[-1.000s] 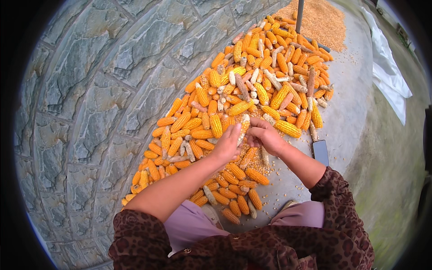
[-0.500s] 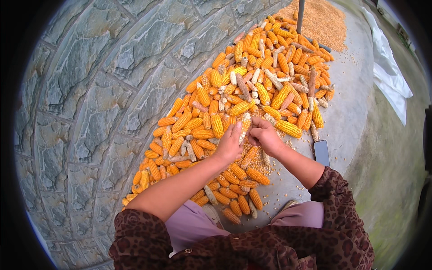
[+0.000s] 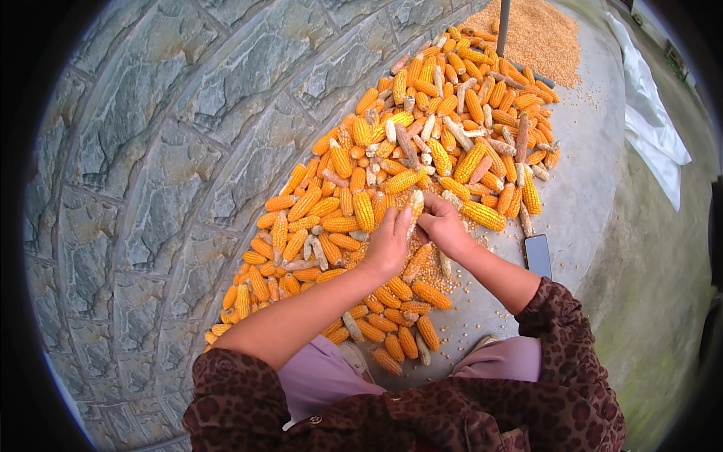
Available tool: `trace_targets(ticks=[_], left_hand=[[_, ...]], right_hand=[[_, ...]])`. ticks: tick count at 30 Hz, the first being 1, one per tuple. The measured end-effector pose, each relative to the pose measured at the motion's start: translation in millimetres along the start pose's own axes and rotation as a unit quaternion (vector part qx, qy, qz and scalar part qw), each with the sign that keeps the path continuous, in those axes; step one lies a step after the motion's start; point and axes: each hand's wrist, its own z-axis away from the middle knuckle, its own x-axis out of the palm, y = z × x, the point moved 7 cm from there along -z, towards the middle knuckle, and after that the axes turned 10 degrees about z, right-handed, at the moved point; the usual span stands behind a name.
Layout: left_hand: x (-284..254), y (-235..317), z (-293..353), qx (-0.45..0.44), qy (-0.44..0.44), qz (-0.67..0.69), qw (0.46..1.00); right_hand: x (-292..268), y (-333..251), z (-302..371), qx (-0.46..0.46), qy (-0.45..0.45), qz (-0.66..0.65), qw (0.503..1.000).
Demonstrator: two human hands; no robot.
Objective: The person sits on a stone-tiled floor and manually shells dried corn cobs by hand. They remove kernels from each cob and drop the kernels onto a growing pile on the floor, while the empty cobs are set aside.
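Note:
My left hand (image 3: 390,245) is closed around a partly shelled corn cob (image 3: 415,207), held upright with its pale tip at the top. Against the cob's right side press the curled fingers of my right hand (image 3: 444,226); they are closed, and the fingertips are partly hidden behind the cob. Some yellow kernels still show on the cob beside bare whitish patches. Under and around both hands spreads a big pile of dried yellow corn cobs (image 3: 403,181), with several bare cobs among them. Loose kernels (image 3: 444,280) lie below my hands.
A stone-patterned wall (image 3: 158,158) borders the pile on the left. A heap of shelled kernels (image 3: 538,41) lies at the far end, beside an upright grey pole (image 3: 503,29). On the concrete at right are a phone (image 3: 538,256) and a white sheet (image 3: 648,113).
Both hands have shifted slightly, and the cob sits a little further right and more tilted. My right hand stays pressed to its side. The pile looks the same.

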Motion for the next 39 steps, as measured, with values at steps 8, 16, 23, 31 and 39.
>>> trace_targets(ticks=[8, 16, 23, 31, 39], left_hand=[[-15, 1, -2, -0.132, -0.054, 0.205, 0.968], [-15, -1, 0, -0.221, -0.144, 0.226, 0.938], [-11, 6, 0, -0.163, -0.111, 0.275, 0.941], [-4, 8, 3, -0.093, -0.098, 0.239, 0.962], [3, 7, 1, -0.039, -0.087, 0.171, 0.981]], right_hand=[[3, 5, -1, 0.093, -0.049, -0.206, 0.973], [-11, 0, -4, 0.065, -0.152, -0.12, 0.979], [0, 8, 3, 0.097, -0.082, -0.158, 0.979], [1, 3, 1, 0.077, -0.069, -0.199, 0.974], [2, 1, 2, 0.086, 0.007, -0.186, 0.979]])
